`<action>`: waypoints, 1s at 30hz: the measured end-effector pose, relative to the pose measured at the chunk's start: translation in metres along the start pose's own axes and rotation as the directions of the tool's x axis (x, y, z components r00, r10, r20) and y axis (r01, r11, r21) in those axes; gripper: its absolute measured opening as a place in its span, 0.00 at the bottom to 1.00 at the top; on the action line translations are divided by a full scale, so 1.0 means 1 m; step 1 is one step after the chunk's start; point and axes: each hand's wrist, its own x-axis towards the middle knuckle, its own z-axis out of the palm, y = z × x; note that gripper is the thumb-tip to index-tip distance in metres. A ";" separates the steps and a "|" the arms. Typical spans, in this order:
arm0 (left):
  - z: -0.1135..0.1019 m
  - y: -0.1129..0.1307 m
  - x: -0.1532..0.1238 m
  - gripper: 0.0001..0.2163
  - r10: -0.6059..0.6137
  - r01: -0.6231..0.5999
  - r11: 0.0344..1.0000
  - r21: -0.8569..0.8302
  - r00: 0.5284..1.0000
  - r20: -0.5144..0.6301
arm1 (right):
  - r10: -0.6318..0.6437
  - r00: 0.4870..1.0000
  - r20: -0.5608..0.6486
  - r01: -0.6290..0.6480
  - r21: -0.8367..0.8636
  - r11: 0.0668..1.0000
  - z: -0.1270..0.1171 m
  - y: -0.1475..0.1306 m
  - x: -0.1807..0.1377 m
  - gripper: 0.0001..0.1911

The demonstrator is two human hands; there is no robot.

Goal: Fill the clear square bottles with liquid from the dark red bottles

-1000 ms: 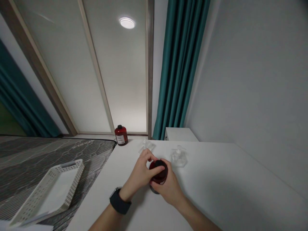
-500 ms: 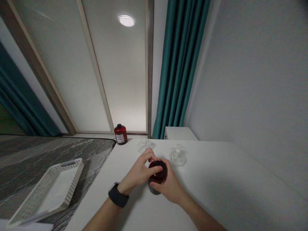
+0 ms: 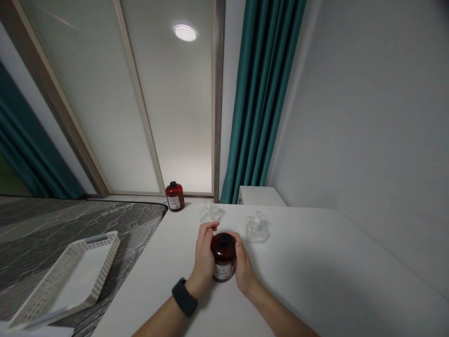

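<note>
Dark-red bottle (image 3: 223, 256), black-capped and upright over the white table (image 3: 308, 281), grasped between the left hand (image 3: 204, 255) and the right hand (image 3: 244, 269), one on each side. Beyond it lie two clear objects (image 3: 257, 228); a second red bottle (image 3: 174, 197) stands at the table's far left corner.

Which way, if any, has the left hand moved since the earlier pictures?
Yes: against the white table, the left hand has shifted leftward, from atop the held bottle to its side.
</note>
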 end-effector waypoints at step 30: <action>-0.007 0.007 0.008 0.24 -0.007 0.191 0.964 -0.188 0.719 0.695 | -0.089 0.934 0.345 0.175 -0.227 0.958 -0.046 -0.055 0.039 0.13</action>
